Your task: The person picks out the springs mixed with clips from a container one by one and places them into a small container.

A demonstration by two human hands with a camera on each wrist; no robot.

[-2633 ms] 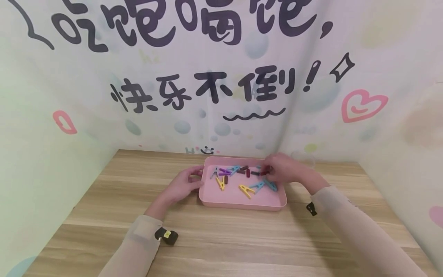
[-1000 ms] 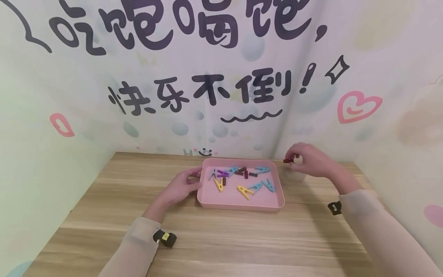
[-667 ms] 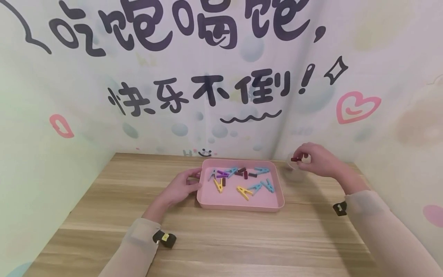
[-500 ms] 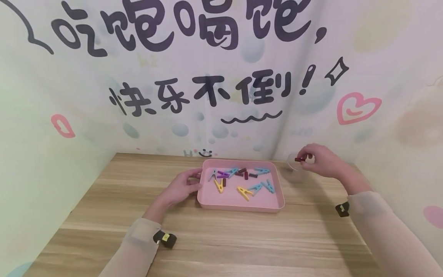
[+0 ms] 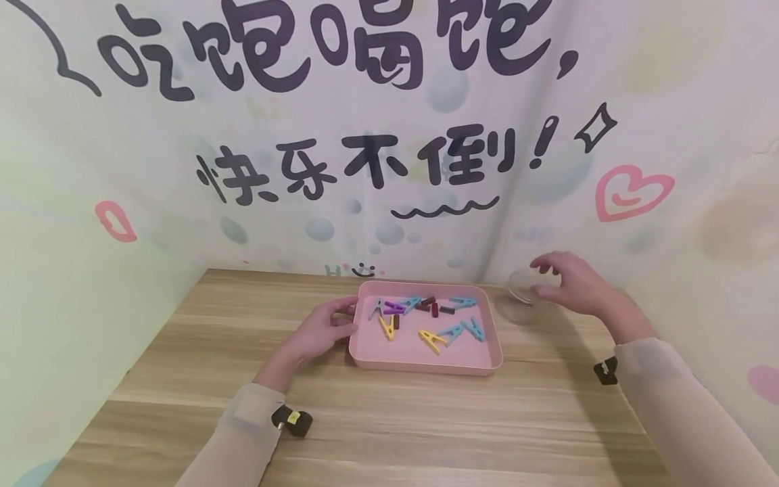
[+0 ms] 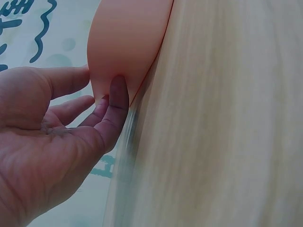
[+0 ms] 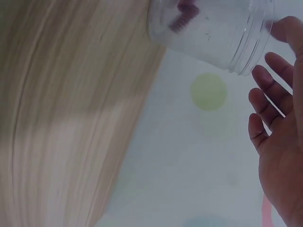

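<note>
In the head view my left hand (image 5: 319, 329) holds the left end of the pink tray (image 5: 426, 363); the left wrist view shows bent fingers against its wall. Small clothespins lie in the tray: a purple one (image 5: 394, 308), two yellow ones and several blue ones. Among them are several small dark red or brown pieces (image 5: 435, 310), some ribbed. My right hand (image 5: 575, 284) is beside a clear jar (image 5: 518, 297), fingers spread, holding nothing. In the right wrist view, blurred dark red ribbed pieces (image 7: 183, 19) are inside the jar, by its base.
Under the tray and jar is a wood-grain table (image 5: 389, 433). A printed curtain (image 5: 341, 230) closes off the back, close behind the jar. Both wrists wear small black cameras, the left one (image 5: 293, 419) hanging just above the tabletop.
My right hand moved from the tray to the jar with a dark red piece and has just let it go over the jar's mouth. The left hand has stayed at the tray.
</note>
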